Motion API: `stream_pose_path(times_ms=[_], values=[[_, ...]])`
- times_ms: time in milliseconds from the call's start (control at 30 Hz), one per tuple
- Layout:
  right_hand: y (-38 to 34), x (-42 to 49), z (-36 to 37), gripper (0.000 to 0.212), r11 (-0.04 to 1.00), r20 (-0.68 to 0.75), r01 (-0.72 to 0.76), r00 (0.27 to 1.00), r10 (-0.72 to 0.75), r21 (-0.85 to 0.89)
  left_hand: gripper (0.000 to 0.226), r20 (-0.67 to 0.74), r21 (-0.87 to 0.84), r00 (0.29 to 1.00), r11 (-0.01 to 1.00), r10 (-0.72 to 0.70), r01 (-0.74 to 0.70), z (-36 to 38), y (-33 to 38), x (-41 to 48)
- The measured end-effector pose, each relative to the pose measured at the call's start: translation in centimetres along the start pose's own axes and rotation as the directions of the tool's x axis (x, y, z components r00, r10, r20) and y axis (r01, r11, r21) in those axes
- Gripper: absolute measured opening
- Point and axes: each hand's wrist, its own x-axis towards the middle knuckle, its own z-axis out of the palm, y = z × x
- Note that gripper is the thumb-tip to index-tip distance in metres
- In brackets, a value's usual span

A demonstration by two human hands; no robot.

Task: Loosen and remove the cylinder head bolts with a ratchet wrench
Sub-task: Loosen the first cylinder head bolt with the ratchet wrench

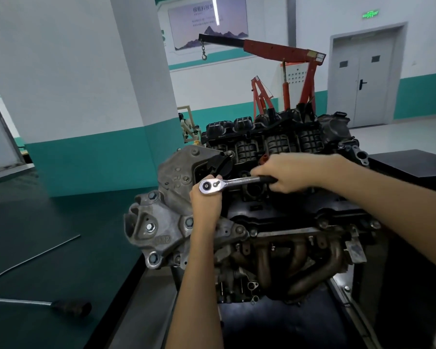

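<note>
Chrome ratchet wrench (227,183), black engine (275,210), red hoist (282,50), teal-banded wall (86,162)

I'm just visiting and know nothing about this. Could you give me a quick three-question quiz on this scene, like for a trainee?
1. True or false: the right hand grips the ratchet wrench by its handle.
2. What does the left hand hold? A) the wrench's head B) a loose bolt C) a hammer
3. Fill in: the red crane stands ___ the engine.
Key: 1 true; 2 A; 3 behind.
</note>
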Motion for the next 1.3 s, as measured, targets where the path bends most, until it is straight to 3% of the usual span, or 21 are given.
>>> stream_pose_path(times_ms=[100, 200, 267, 333, 400, 433, 500, 600, 700, 800, 900, 1000, 1100, 1200, 1233, 1300], values=[[-1.1, 0.5, 0.4, 0.013, 0.995, -0.128, -0.033, 0.992, 0.022, -0.091, 0.035, -0.042, -0.050, 0.998, 0.998, -0.045, 0.043, -0.2, 0.3, 0.1], [-4.2, -1.2, 5.3, 0.017, 0.964, -0.155, -0.164, 0.968, 0.198, 0.211, 0.047, -0.069, -0.073, 0.996, 0.996, -0.051, 0.046, 0.0, 0.3, 0.2], [-7.4, -2.2, 8.7, 0.013, 0.827, -0.137, -0.177, 0.947, 0.291, 0.534, 0.048, -0.074, -0.039, 0.997, 0.999, -0.031, 0.029, 0.2, 0.4, 0.1], [-11.3, -1.9, 11.4, 0.014, 0.623, -0.169, -0.092, 0.923, 0.346, 0.776, 0.048, -0.085, 0.065, 0.996, 0.998, 0.016, -0.011, 0.3, 0.5, -0.1], [-14.6, -1.1, 13.0, 0.015, 0.431, -0.163, -0.033, 0.897, 0.411, 0.902, 0.046, -0.075, 0.144, 0.994, 0.987, 0.085, -0.073, 0.2, 0.4, -0.2], [-15.4, -0.8, 13.2, 0.015, 0.385, -0.155, -0.025, 0.891, 0.428, 0.922, 0.044, -0.074, 0.121, 0.992, 0.989, 0.100, -0.090, 0.1, 0.4, -0.2], [-14.4, -0.8, 12.8, 0.016, 0.462, -0.169, -0.039, 0.900, 0.401, 0.886, 0.043, -0.080, 0.102, 0.995, 0.993, 0.064, -0.056, 0.0, 0.1, -0.1], [-8.9, -2.1, 10.1, 0.018, 0.715, -0.147, -0.059, 0.964, 0.223, 0.696, 0.049, -0.062, 0.043, 0.998, 0.999, 0.005, -0.003, 0.2, -0.2, 0.2], [-2.8, -1.8, 5.2, 0.015, 0.937, -0.080, -0.049, 0.994, 0.081, 0.346, 0.048, -0.010, 0.040, 1.000, 0.999, 0.011, -0.010, 0.3, -0.3, 0.3], [-0.1, -0.3, 1.4, 0.018, 0.999, -0.123, -0.036, 0.992, 0.038, 0.021, 0.039, 0.004, 0.013, 1.000, 1.000, 0.008, -0.008, 0.1, -0.2, 0.4], [-1.7, -0.4, 2.8, 0.013, 0.993, -0.231, -0.110, 0.966, 0.116, 0.040, 0.045, -0.030, -0.044, 0.999, 0.999, 0.015, -0.016, 0.0, -0.2, 0.5], [-5.5, -1.9, 8.0, 0.019, 0.918, -0.254, -0.199, 0.921, 0.295, 0.344, 0.051, -0.060, -0.029, 0.998, 0.999, 0.025, -0.027, 0.4, 0.0, 0.5], [-10.7, -2.1, 11.8, 0.014, 0.678, -0.225, -0.117, 0.891, 0.394, 0.725, 0.051, -0.089, 0.038, 0.996, 0.999, 0.030, -0.026, 0.8, 0.0, 0.5], [-15.0, -0.8, 13.4, 0.018, 0.439, -0.202, -0.037, 0.851, 0.485, 0.898, 0.050, -0.082, 0.090, 0.993, 0.993, 0.083, -0.076, 0.7, -0.1, 0.4], [-15.4, -0.6, 13.5, 0.018, 0.413, -0.190, -0.035, 0.850, 0.492, 0.910, 0.049, -0.078, 0.096, 0.992, 0.991, 0.098, -0.090, 0.6, -0.1, 0.4], [-14.0, -0.9, 13.0, 0.023, 0.505, -0.198, -0.064, 0.871, 0.449, 0.860, 0.046, -0.066, 0.091, 0.995, 0.993, 0.080, -0.073, 0.5, -0.3, 0.4]])
